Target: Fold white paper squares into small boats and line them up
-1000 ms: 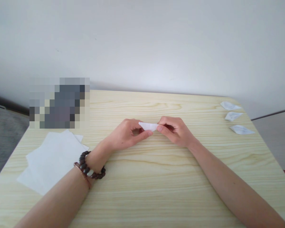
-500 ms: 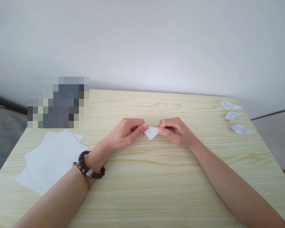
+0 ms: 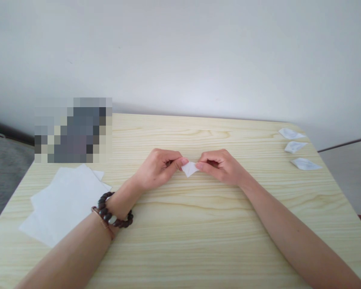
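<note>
Between my two hands, over the middle of the table, is a small piece of folded white paper (image 3: 189, 169) with one point turned toward me. My left hand (image 3: 162, 168) pinches its left side between thumb and fingers. At the other side, my right hand (image 3: 218, 165) is closed in a pinch on the paper's right corner. Both hands hide parts of the paper, and its upper edge is hard to make out. A dark beaded bracelet (image 3: 104, 204) circles my left wrist.
Loose white paper sheets (image 3: 63, 200) overlap at the left, partly under my left forearm. Three folded white paper pieces (image 3: 306, 163) lie in a column near the right edge of the wood-grain table (image 3: 198, 249). A blurred-out dark object (image 3: 76, 134) is at the back left, before the wall.
My right hand has shifted slightly left, so less of the folded paper shows between the thumbs. My left hand has barely moved, and both still pinch the paper.
</note>
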Available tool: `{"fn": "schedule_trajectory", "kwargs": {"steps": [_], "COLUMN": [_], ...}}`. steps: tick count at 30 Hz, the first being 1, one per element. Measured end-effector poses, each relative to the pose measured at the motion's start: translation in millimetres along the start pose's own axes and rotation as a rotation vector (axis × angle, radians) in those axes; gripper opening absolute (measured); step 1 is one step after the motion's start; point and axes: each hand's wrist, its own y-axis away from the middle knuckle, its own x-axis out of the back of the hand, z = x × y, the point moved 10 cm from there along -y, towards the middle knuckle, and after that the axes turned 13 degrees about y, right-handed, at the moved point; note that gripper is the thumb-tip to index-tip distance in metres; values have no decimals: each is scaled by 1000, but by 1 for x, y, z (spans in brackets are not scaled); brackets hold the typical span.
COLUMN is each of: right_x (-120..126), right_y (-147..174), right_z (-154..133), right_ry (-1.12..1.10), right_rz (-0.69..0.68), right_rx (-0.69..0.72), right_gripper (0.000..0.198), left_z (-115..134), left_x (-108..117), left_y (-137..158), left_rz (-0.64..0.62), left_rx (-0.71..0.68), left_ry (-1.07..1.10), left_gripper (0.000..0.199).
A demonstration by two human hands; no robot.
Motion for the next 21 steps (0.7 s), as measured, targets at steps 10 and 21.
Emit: {"fn": "schedule_trajectory", "kwargs": {"steps": [10, 21], "right_x": [22, 7], "right_y": [13, 17], "right_z": [-25, -45], "right_ry": [427, 629], "right_rz": [428, 428], "right_rx": [207, 336], "right_gripper": [17, 17], "left_z": [-23, -22], "left_x": [9, 6], "left_y": [0, 0], "left_rz": [184, 159], "left_rx": [137, 150], "left_ry": [293, 192], "left_gripper": [32, 34]}}
